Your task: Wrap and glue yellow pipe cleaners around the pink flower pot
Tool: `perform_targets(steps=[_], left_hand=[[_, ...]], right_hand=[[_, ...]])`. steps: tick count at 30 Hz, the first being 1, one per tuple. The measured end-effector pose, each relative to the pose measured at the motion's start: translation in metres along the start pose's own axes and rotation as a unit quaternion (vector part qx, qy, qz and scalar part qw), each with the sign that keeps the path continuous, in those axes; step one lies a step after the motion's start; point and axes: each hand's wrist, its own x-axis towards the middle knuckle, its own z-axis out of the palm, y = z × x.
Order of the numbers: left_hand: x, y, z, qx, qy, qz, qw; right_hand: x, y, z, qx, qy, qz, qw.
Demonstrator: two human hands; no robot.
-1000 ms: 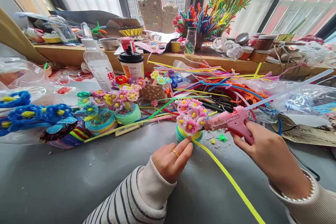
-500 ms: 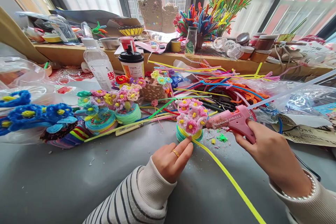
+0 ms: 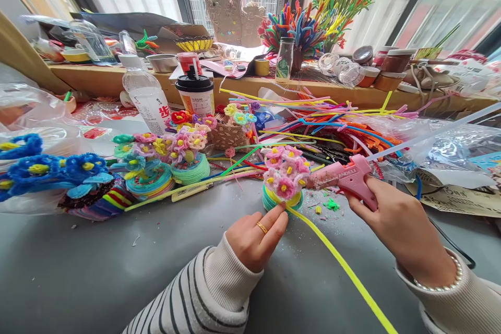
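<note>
A small pot of pink pipe-cleaner flowers (image 3: 285, 177) on a teal and yellow coiled base stands on the grey table. My left hand (image 3: 256, 237), with a gold ring, has its fingers curled and pinches a long yellow pipe cleaner (image 3: 340, 263) against the base. That pipe cleaner runs off toward the lower right. My right hand (image 3: 399, 224) grips a pink hot glue gun (image 3: 350, 177) with a clear glue stick out the back. Its nozzle points at the right side of the flowers, close to them.
More flower pots (image 3: 183, 156) and blue flowers (image 3: 43, 169) lie at left. A pile of loose coloured pipe cleaners (image 3: 324, 122), a plastic bottle (image 3: 144, 91), a lidded cup (image 3: 195, 94) and plastic bags (image 3: 450, 146) crowd the back. Green scraps (image 3: 332, 204) lie by the gun.
The glue gun has risen slightly and edged left toward the flowers. My left hand has stayed put on the yellow pipe cleaner.
</note>
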Motion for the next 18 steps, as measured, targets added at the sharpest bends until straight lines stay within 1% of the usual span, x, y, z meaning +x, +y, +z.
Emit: perform_targets(steps=[7, 18], left_hand=[[0.0009, -0.0003, -0.0005, -0.005, 0.007, -0.002, 1.000], [-0.0012, 0.0004, 0.0009, -0.019, -0.007, -0.012, 1.000]], right_hand=[[-0.0004, -0.0014, 0.0005, 0.001, -0.007, 0.010, 1.000], [-0.0005, -0.0028, 0.0015, 0.011, 0.004, 0.021, 1.000]])
